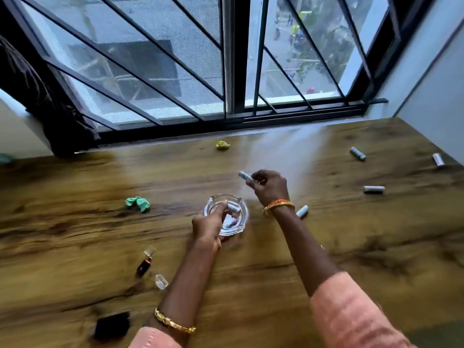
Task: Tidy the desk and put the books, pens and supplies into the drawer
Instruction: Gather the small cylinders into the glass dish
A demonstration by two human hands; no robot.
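A clear glass dish [240, 205] sits mid-desk on the wooden desk [351, 247]. My left hand [207, 226] reaches over its near rim and pinches a small white battery [234, 208] inside it. My right hand [270, 187] hovers just beyond the dish, fingers closed on another white battery [244, 175] that sticks out to the left. More batteries lie loose: one beside my right wrist [302, 211], others at the right [373, 189], [357, 153], [438, 159].
A crumpled green paper [137, 203] lies left of the dish and a yellow one [223, 145] near the window sill. A small dark bottle [144, 266], two clear caps [161, 281], [150, 250] and a black object [112, 325] lie at front left. The barred window [233, 59] lines the far edge.
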